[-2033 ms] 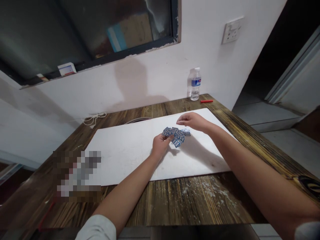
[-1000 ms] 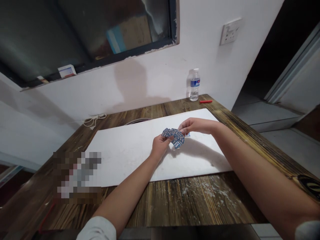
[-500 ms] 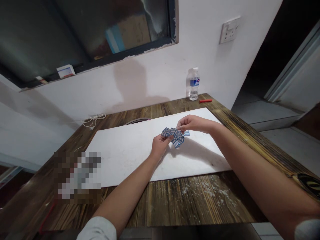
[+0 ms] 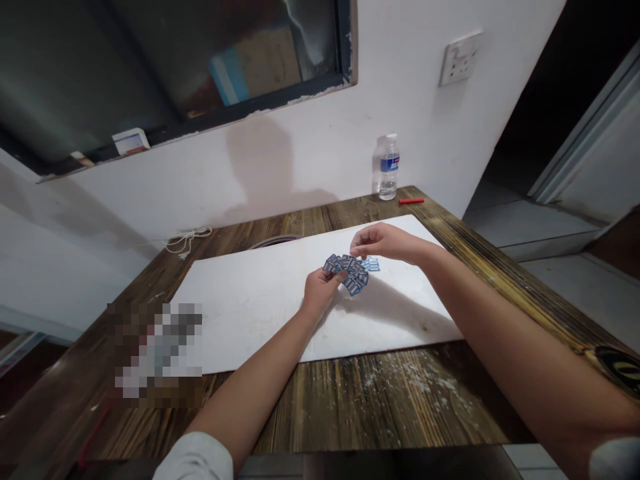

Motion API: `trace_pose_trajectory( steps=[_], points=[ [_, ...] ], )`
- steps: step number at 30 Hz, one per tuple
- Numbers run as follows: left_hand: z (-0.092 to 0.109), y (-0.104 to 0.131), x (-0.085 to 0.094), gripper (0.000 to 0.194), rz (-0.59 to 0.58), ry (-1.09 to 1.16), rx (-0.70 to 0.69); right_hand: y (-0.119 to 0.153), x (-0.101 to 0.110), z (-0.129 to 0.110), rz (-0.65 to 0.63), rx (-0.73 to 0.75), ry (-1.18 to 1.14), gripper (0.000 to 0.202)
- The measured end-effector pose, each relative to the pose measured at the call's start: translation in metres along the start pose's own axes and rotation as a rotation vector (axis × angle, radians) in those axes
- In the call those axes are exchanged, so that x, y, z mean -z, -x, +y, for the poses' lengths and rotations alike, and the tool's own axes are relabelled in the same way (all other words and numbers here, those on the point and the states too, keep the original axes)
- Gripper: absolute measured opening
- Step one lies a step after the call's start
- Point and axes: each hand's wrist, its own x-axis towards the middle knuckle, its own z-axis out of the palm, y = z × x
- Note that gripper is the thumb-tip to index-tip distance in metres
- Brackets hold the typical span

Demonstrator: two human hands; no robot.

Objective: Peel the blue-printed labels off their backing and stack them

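My left hand is closed on a fanned bunch of small blue-and-white cards, thumb on top. The bunch is held above a white board. Just beyond the bunch, my right hand hovers with fingers curled and the thumb near the fingertips. Whether anything is between those fingertips is too small to tell. Beneath and beside the right hand, similar blue-and-white cards lie on the board, partly hidden by the held bunch.
The board rests on a dark wooden table with white specks along its near part. At the back stand a water bottle and, beside it, a red stick-like object. A white cord lies back left. A blurred patch covers the left side.
My right hand has shifted slightly left and up, its fingers a little looser. More of the cards on the board shows beneath it. My left hand stays put.
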Motion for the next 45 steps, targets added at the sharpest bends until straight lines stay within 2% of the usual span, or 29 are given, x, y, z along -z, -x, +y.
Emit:
trace_pose_trajectory(
  steps=[6, 9, 21, 24, 27, 29, 31, 33, 35, 40, 45],
  points=[
    [-0.003, -0.002, 0.001, 0.031, -0.014, -0.013, -0.017, 0.002, -0.004, -0.009, 0.03, 0.061, 0.286, 0.02],
    [-0.003, -0.002, 0.001, 0.031, -0.014, -0.008, -0.019, 0.003, -0.005, -0.014, 0.047, 0.072, 0.356, 0.014],
    [0.002, 0.001, -0.001, 0.034, 0.008, -0.007, -0.007, 0.003, -0.004, -0.015, 0.074, 0.068, 0.303, 0.007],
    [0.001, -0.001, 0.0, 0.035, 0.06, 0.006, -0.021, 0.002, -0.005, -0.015, 0.143, 0.013, 0.292, 0.014],
    [-0.003, -0.005, 0.003, 0.037, 0.169, -0.028, -0.023, 0.002, -0.006, -0.015, 0.176, -0.021, 0.325, 0.023],
    [-0.006, -0.009, 0.006, 0.04, 0.245, -0.071, -0.016, 0.002, -0.008, -0.016, 0.144, 0.042, 0.381, 0.023],
    [-0.01, -0.011, 0.008, 0.042, 0.293, -0.083, 0.003, 0.003, -0.012, -0.019, 0.075, 0.168, 0.476, 0.016],
    [-0.012, -0.013, 0.009, 0.044, 0.303, -0.058, 0.021, 0.004, -0.016, -0.023, -0.003, 0.291, 0.58, 0.004],
    [-0.013, -0.013, 0.009, 0.044, 0.286, -0.026, 0.026, 0.005, -0.021, -0.027, -0.062, 0.356, 0.658, 0.008],
    [-0.015, -0.013, 0.01, 0.044, 0.257, -0.028, 0.022, 0.002, -0.029, -0.027, -0.085, 0.384, 0.78, 0.016],
    [-0.015, -0.013, 0.009, 0.041, 0.232, 0.012, 0.014, 0.0, -0.028, -0.025, -0.118, 0.405, 0.854, 0.006]
  ],
)
